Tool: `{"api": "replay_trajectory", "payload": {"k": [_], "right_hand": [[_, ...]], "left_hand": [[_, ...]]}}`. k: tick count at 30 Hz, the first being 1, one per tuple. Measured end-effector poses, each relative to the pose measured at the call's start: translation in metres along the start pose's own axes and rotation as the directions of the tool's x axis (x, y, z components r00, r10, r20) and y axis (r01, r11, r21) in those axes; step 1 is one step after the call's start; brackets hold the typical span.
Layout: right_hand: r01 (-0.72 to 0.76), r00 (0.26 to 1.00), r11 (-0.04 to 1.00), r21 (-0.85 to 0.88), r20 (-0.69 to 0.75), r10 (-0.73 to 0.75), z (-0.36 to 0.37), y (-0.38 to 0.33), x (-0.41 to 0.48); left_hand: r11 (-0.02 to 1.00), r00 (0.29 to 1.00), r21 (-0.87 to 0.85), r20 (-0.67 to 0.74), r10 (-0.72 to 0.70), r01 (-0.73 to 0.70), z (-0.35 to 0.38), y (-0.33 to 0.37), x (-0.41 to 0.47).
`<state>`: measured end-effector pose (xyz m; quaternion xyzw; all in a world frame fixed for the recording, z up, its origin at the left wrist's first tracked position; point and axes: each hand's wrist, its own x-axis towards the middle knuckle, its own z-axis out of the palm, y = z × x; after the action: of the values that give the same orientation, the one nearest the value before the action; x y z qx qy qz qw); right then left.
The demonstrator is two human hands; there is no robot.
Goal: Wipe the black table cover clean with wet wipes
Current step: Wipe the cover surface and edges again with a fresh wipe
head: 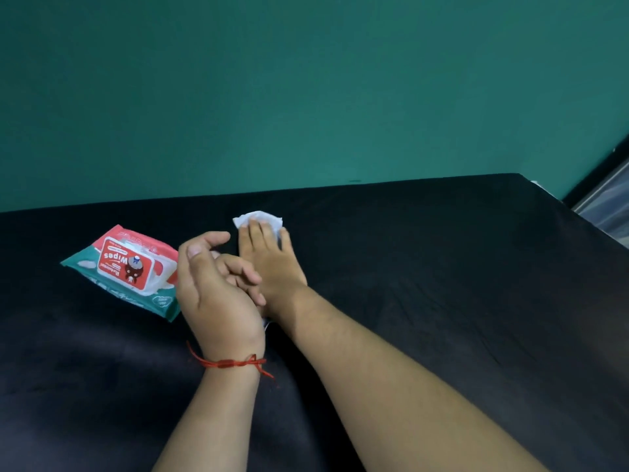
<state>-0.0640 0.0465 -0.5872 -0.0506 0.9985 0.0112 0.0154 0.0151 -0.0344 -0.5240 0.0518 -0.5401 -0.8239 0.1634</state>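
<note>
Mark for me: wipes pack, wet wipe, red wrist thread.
wipes pack (pixel 117 262): head view, on the red label of its lid.
wet wipe (pixel 258 218): head view, on the white far edge that shows uncovered.
red thread (pixel 228 363): head view, on the strand across the wrist.

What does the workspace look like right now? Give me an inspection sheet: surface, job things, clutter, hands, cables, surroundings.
Surface: black table cover, creased in places; no stains that I can make out.
Job's things: white wet wipe lies on the cover, partly under the right hand's fingers; wipes pack lies on the cover to the left of both hands.
Clutter: nothing seen.
Hands: right hand lies flat, straight fingers pressing the wipe; left hand is raised beside it, fingers loosely curled, holding nothing, with a red thread on its wrist.
Cables: nothing seen.
Surroundings: green wall behind the table; a dark frame at the far right edge.
</note>
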Motion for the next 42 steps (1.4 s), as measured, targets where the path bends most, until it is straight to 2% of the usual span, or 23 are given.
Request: {"api": "replay_trajectory", "payload": {"k": [4, 8, 10, 13, 16, 18, 21, 23, 25, 27, 33, 38, 42], "right_hand": [[0.066, 0.998, 0.997, 0.036, 0.02, -0.067, 0.007, -0.005, -0.031], [-0.017, 1.0, 0.998, 0.061, 0.023, 0.015, 0.004, 0.014, -0.072], [-0.08, 0.997, 0.987, 0.137, -0.007, 0.082, -0.001, 0.036, -0.097], [-0.168, 0.983, 0.971, 0.168, -0.049, 0.178, -0.005, 0.082, -0.135], [-0.28, 0.958, 0.948, 0.153, -0.021, 0.287, -0.006, 0.134, -0.171], [-0.338, 0.94, 0.93, 0.145, -0.001, 0.341, -0.005, 0.165, -0.191], [-0.425, 0.905, 0.897, 0.125, 0.044, 0.423, -0.007, 0.205, -0.222], [-0.463, 0.885, 0.883, 0.081, 0.09, 0.457, -0.011, 0.223, -0.245], [-0.467, 0.879, 0.884, 0.039, 0.134, 0.458, -0.016, 0.232, -0.264], [-0.48, 0.872, 0.877, 0.037, 0.136, 0.471, -0.015, 0.236, -0.27], [-0.591, 0.805, 0.794, 0.144, 0.045, 0.591, -0.003, 0.224, -0.244], [-0.513, 0.856, 0.843, 0.161, 0.018, 0.517, -0.008, 0.172, -0.201], [-0.391, 0.918, 0.898, 0.202, 0.01, 0.398, -0.011, 0.111, -0.16]], "left_hand": [[0.999, 0.999, 0.041, -0.019, 0.026, -0.025, -0.002, 0.001, -0.004], [0.995, 1.0, 0.099, 0.023, -0.011, 0.009, -0.003, 0.001, -0.011], [0.982, 0.998, 0.191, 0.064, -0.018, 0.006, -0.004, 0.004, -0.016], [0.907, 0.982, 0.412, 0.19, 0.006, -0.085, -0.014, 0.012, -0.025], [0.76, 0.92, 0.616, 0.387, -0.063, -0.207, -0.044, 0.011, -0.031], [0.592, 0.855, 0.721, 0.508, -0.1, -0.36, -0.071, 0.009, -0.034], [0.361, 0.767, 0.733, 0.638, -0.068, -0.577, -0.114, 0.012, -0.034], [0.213, 0.731, 0.728, 0.678, -0.084, -0.651, -0.14, 0.019, -0.027], [0.107, 0.73, 0.735, 0.677, -0.091, -0.669, -0.16, 0.025, -0.022], [0.086, 0.746, 0.749, 0.663, -0.063, -0.658, -0.168, 0.027, -0.024], [0.115, 0.804, 0.802, 0.593, -0.033, -0.587, -0.163, 0.025, -0.031], [0.128, 0.817, 0.81, 0.577, -0.007, -0.572, -0.165, 0.023, -0.03], [0.12, 0.813, 0.808, 0.582, -0.012, -0.577, -0.164, 0.022, -0.029]]}}
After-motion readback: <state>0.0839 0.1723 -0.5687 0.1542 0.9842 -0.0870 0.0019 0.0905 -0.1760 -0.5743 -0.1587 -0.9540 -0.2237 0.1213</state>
